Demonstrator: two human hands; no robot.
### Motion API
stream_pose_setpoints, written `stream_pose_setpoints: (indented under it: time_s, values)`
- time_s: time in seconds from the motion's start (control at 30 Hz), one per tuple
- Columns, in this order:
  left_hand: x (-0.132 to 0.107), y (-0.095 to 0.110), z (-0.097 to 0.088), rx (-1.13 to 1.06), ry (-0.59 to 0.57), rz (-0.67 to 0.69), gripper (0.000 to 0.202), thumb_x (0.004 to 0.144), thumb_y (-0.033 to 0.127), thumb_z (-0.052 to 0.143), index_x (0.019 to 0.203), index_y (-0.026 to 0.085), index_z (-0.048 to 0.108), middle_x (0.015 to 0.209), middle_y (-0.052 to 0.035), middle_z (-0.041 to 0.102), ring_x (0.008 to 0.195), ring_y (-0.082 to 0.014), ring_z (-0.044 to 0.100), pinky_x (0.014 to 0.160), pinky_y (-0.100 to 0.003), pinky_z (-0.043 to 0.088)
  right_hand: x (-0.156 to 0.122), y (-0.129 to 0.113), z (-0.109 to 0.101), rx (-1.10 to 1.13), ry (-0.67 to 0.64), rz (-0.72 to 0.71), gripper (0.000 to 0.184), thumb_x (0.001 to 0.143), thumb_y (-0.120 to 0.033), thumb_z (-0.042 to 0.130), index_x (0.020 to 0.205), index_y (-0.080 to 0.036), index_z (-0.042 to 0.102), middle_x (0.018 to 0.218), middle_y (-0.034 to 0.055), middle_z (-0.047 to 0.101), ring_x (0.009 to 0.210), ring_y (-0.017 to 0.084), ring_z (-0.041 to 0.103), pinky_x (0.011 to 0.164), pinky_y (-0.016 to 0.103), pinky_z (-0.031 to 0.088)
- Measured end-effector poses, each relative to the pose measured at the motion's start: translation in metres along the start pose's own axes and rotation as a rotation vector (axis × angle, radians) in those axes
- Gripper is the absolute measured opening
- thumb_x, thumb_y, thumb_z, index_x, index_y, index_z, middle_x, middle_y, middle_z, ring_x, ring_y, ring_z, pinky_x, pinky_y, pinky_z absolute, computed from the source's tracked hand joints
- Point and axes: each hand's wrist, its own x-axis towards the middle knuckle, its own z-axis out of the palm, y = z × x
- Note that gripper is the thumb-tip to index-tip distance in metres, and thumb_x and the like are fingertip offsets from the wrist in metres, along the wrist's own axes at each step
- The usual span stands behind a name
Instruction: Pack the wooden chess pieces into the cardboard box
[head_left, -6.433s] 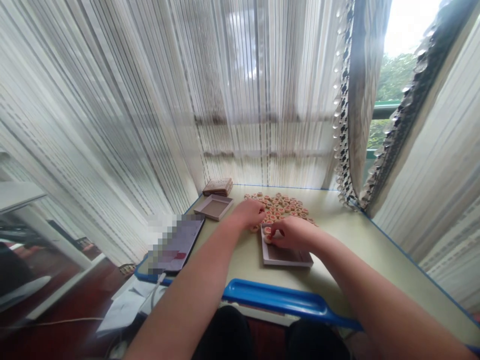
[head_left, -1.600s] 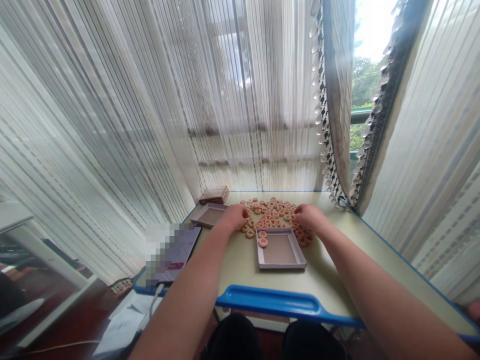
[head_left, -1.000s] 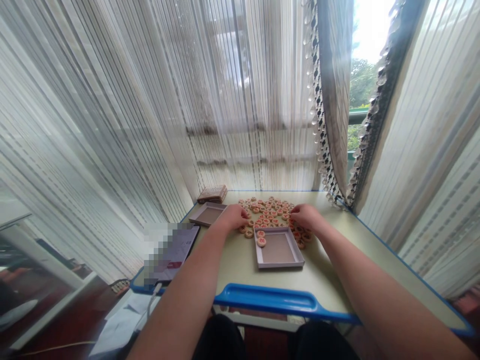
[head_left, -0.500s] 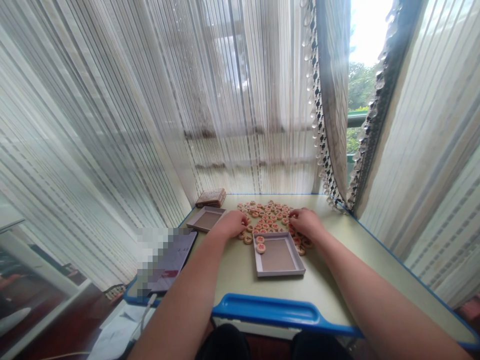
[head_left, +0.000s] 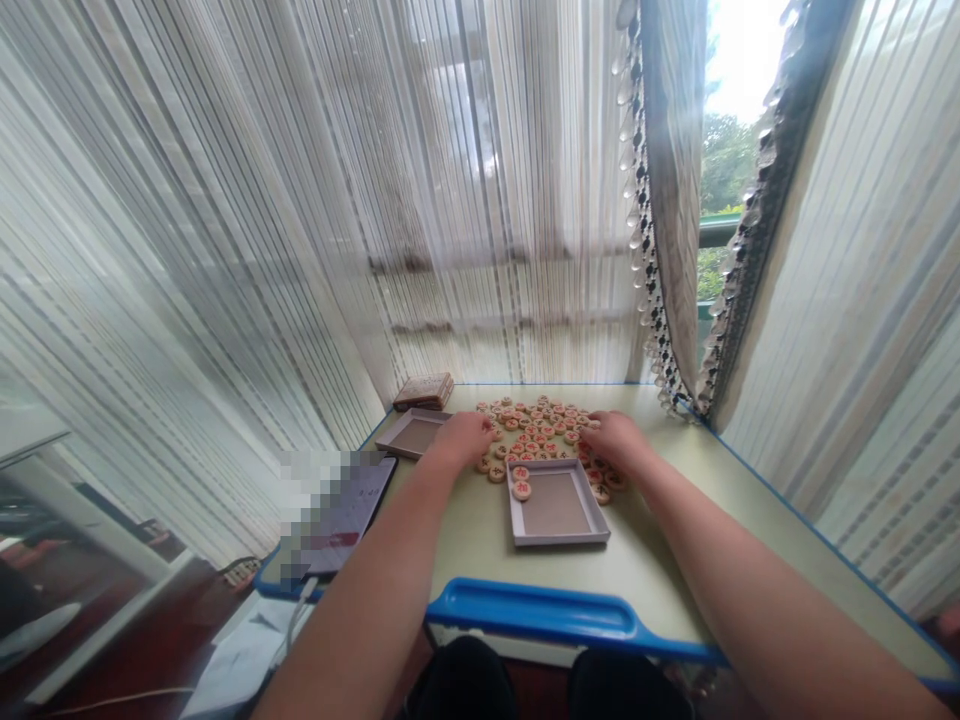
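Note:
Round wooden Chinese chess pieces point(head_left: 539, 440), marked in red and dark characters, lie spread across the table's middle. At the left edge of the spread is my left hand point(head_left: 463, 440), its fingers curled down by a few pieces. My right hand point(head_left: 613, 441) is at the right edge, fingers bent inward among the pieces. Whatever either hand grips is hidden by the fingers. Nearer to me sits a shallow open box tray point(head_left: 561, 540). Two pieces point(head_left: 522, 490) with red characters lie inside it, along its left side.
A second shallow box half point(head_left: 397, 447) lies left of my left hand, with a stacked brown folded box or board point(head_left: 424, 390) behind it. A tablet point(head_left: 352, 530) with a cable rests at the left edge. The table's blue front tray point(head_left: 536, 612) faces me; curtains hang behind.
My left hand has shifted slightly up and its fingers have moved a little. My right hand has moved slightly up too. The two pieces in the tray stay put; the view tilts slightly.

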Motion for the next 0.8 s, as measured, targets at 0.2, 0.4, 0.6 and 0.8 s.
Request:
stream_pose_setpoints:
  time_s: [0.2,0.4,0.6,0.8]
  values:
    - [0.011,0.005,0.015,-0.002,0.109,0.225,0.050,0.086,0.043,0.036,0.125,0.013,0.047,0.134,-0.0124,0.044,0.125,-0.0222,0.036,0.103,-0.031,0.026,-0.009,-0.008,-0.003,-0.115,-0.100,0.001,0.039,0.081,-0.042,0.041,0.097,-0.014,0.064,0.101,0.0168,0.063,0.095,0.027,0.057,0.075,0.033,0.042]
    - [0.025,0.014,0.025,0.016,-0.012,0.222,0.058,0.086,0.052,0.028,0.132,0.018,0.037,0.139,-0.0086,0.037,0.132,-0.0235,0.024,0.106,-0.035,0.019,-0.017,-0.019,-0.009,-0.103,-0.083,0.017,0.054,0.086,-0.053,0.028,0.105,-0.014,0.060,0.106,0.0178,0.061,0.102,0.026,0.053,0.082,0.035,0.039]
    - [0.017,0.012,0.019,0.036,0.104,0.230,0.056,0.085,0.056,0.025,0.114,0.019,0.054,0.118,-0.0117,0.056,0.114,-0.0232,0.047,0.095,-0.035,0.033,-0.018,-0.021,-0.012,-0.161,-0.097,-0.009,0.061,0.088,-0.054,0.016,0.105,-0.017,0.061,0.105,0.0152,0.062,0.099,0.027,0.054,0.081,0.036,0.040]
    - [0.003,0.014,0.014,0.046,0.108,0.234,0.042,0.086,0.049,0.030,0.090,0.023,0.063,0.092,-0.0055,0.066,0.090,-0.0199,0.058,0.088,-0.036,0.037,-0.017,-0.019,-0.010,-0.156,-0.121,0.001,0.062,0.087,-0.055,0.016,0.107,-0.015,0.060,0.107,0.0160,0.061,0.103,0.028,0.052,0.082,0.037,0.039]
